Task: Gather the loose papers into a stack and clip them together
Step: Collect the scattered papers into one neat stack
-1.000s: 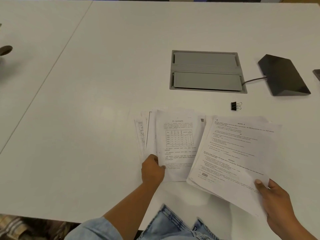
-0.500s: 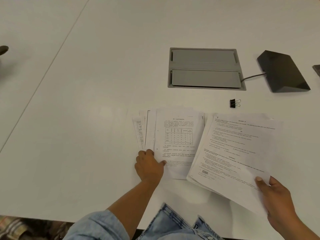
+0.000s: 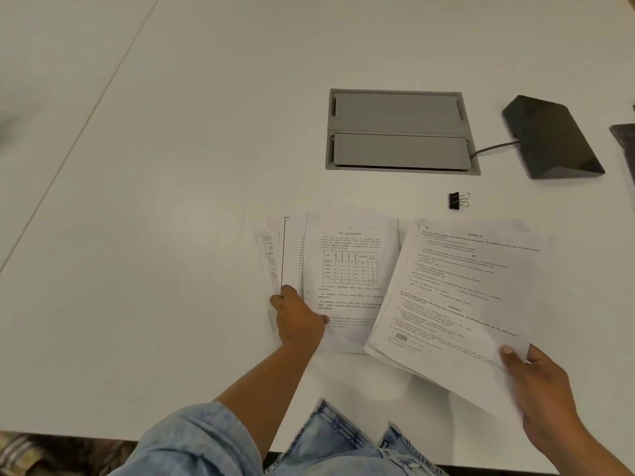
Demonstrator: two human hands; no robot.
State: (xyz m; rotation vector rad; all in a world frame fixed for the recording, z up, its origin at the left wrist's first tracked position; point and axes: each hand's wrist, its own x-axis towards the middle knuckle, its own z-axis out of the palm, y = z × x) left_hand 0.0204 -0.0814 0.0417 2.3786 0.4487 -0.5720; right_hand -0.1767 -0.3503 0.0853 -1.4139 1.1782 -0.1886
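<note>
From the camera on my head I look down at a white table (image 3: 171,235). My left hand (image 3: 299,321) lies on the lower left corner of a fanned spread of printed sheets (image 3: 347,269). The fingers curl down over the left edges of that fan and my thumb rests on the top page, the one with a small table printed on it. Whether I am pinching those sheets or only pressing them flat, I cannot tell. The fan lies flat on the table, its pages offset so that several left margins show side by side.

My right hand (image 3: 546,396) grips a second bundle of papers (image 3: 460,293) at its lower right corner, thumb on top and fingers beneath. This bundle is tilted, its near corner lifted off the table and its left edge overlapping the right side of the fan.

A black binder clip (image 3: 457,201) sits on the table just beyond the papers, touching neither pile, its wire handles pointing right. Farther back is a grey recessed cable hatch (image 3: 398,132) set into the tabletop, and a cord runs from its right side to a dark wedge-shaped box (image 3: 549,139). My light denim sleeve (image 3: 199,441) covers the left arm at the bottom of the view.
</note>
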